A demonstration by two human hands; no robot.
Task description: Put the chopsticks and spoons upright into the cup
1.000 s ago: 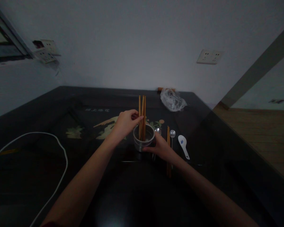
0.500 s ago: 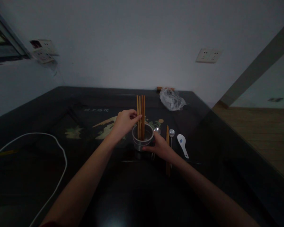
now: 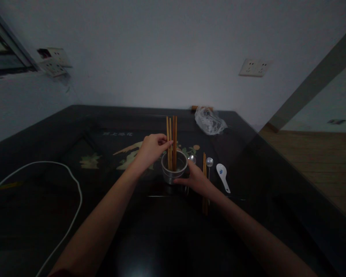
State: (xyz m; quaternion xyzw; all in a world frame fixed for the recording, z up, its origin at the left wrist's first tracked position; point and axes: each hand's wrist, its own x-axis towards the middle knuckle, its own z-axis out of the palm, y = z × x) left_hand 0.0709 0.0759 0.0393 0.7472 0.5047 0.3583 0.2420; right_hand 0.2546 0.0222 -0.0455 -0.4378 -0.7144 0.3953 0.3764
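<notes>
On the far left we see a white cord [image 3: 81, 196] that bends in a big curve on the black table [image 3: 150, 238]. Up on the wall there, we can see power sockets [image 3: 60, 57]. A pale painted flower [image 3: 90, 161] is on the table top.

Next comes our left hand [image 3: 152, 148]. Its thumb and fingers pinch the upright wooden chopsticks [image 3: 174, 152]. The chopsticks stand inside the shiny metal cup [image 3: 173, 177], near the middle of the table, and their tops stick up high. The cup is upright, but we cannot tell if its bottom touches the table.

A small metal spoon [image 3: 192, 158] pokes out from behind our right hand [image 3: 198, 179]. This hand grasps the cup's right side, with the thumb in front.

Farther back, a brown roll [image 3: 194, 108] lies by the wall, partly behind a clear plastic bag [image 3: 208, 122]. Closer to us, more chopsticks [image 3: 204, 165] lie flat, then a long metal spoon [image 3: 209, 162] just beside them. Next is a white soup spoon [image 3: 223, 178] with a blue mark. On the far right is a wooden floor [image 3: 311, 169].
</notes>
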